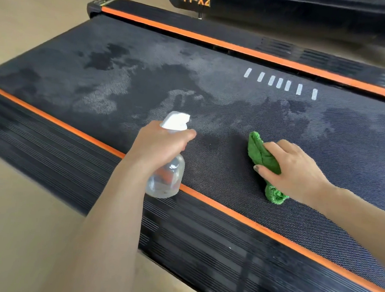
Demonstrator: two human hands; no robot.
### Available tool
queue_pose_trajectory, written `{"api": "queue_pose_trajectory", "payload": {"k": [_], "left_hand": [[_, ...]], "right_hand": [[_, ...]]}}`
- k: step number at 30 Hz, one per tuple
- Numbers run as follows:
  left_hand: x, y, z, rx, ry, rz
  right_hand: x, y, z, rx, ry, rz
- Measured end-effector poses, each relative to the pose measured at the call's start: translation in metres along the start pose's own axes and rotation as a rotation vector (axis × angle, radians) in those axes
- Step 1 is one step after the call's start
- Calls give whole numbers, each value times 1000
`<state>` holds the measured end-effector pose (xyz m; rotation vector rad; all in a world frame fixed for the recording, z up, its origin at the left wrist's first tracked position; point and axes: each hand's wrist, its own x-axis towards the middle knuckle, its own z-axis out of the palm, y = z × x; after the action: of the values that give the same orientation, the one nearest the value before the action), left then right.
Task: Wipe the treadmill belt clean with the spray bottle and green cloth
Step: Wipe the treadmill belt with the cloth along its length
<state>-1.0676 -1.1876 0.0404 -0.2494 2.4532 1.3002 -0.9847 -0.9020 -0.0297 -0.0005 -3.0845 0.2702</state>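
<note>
Your left hand [162, 141] grips the bottle [166, 178] round its neck, fingers curled under the white spray head [175, 121], index finger stretched forward along the trigger side. The trigger itself is hidden by your fingers. The bottle is clear, held above the near edge of the belt [212, 97], over the near orange stripe [239, 218]; whether its base touches anything cannot be told.

Your right hand [296, 172] holds the cloth [261, 158] against the belt, thumb curled onto the fold, fingers bent over the top. The cloth is bunched; one end pokes out ahead of the fingers, the other behind the heel of the hand. Its middle is covered by your palm.

Belt surface: dark and pale patches across the far left half, edges blurred. A row of short white marks [281, 83] lies toward the far right. The far rail [216, 40] carries an orange stripe. The black housing [285, 7] lettered "TT-X2" is cut off at the top. The near rail [203, 248] is smeared with motion blur.
</note>
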Motion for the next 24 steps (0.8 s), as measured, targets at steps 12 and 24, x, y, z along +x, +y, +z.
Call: {"api": "queue_pose_trajectory", "payload": {"k": [12,24], "left_hand": [[1,-3,-11,9,39,-32],[5,-6,-15,-44,71,-32]], "right_hand": [[141,-68,37,23,89,204],[40,-88,35,-17,10,-632]]}}
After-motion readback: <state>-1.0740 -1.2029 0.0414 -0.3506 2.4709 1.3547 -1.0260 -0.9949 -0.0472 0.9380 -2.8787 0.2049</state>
